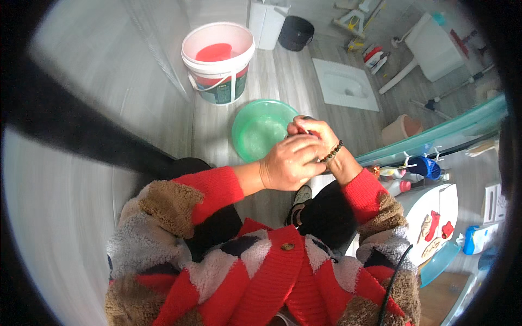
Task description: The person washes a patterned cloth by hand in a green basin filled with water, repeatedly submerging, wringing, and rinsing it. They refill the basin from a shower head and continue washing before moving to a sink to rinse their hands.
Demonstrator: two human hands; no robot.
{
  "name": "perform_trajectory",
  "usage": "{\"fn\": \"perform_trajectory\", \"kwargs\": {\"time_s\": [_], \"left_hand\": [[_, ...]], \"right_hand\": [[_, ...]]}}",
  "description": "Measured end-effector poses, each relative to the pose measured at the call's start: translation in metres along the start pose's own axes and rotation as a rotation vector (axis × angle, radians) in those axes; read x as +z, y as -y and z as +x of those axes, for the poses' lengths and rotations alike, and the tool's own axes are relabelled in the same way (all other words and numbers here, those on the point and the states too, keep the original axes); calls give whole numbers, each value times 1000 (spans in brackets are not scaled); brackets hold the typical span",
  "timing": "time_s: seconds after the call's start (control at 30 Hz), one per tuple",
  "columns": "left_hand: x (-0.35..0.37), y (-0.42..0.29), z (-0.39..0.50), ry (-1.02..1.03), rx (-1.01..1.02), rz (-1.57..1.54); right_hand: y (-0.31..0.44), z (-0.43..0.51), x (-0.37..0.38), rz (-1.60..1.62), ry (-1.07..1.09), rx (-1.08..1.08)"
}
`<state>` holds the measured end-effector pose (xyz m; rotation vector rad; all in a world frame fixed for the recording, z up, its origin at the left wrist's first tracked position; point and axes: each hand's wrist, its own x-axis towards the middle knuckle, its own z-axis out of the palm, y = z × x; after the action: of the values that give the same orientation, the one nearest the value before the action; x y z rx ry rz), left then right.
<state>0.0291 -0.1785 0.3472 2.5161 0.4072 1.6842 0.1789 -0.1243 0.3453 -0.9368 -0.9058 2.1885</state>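
Note:
My left hand point(291, 163) lies across my right palm, its fingers bent and their tips hidden. My right hand point(320, 132), with a dark bead bracelet point(332, 151) at the wrist, curls around a small dark red item point(304, 129). Fingers cover most of that item, so its kind is unclear. Both hands are held together over the right rim of a green plastic basin point(261, 132), which stands on the floor with water in it. Past the basin stands a white plastic bucket point(218, 77) with a red vessel point(214, 53) inside.
A squat toilet point(346, 84) is set in the floor ahead right. Behind are a black bucket point(296, 33) and a white bin point(267, 24). A glass panel edge point(440, 126) runs along my right. Small red and beige cloth pieces point(433, 226) lie on a white appliance point(412, 203).

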Motion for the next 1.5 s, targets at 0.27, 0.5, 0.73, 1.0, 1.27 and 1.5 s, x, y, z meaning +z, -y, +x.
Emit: {"fn": "perform_trajectory", "kwargs": {"time_s": [0.27,0.5,0.73,1.0,1.27,1.5], "left_hand": [[37,69,-41,310,33,-128],[94,143,-77,587,74,-202],[134,186,-117,752,-108,-274],[144,195,-136,1169,-348,-254],[157,163,-160,893,-1026,-477],[89,219,-130,911,-680,72]], "right_hand": [[-10,76,-47,-168,41,328],[-19,151,-120,-640,55,348],[-56,199,-171,-788,118,286],[-85,228,-171,-965,-6,450],[-95,233,-142,-1295,64,588],[-91,220,-206,-920,-759,-111]]}}
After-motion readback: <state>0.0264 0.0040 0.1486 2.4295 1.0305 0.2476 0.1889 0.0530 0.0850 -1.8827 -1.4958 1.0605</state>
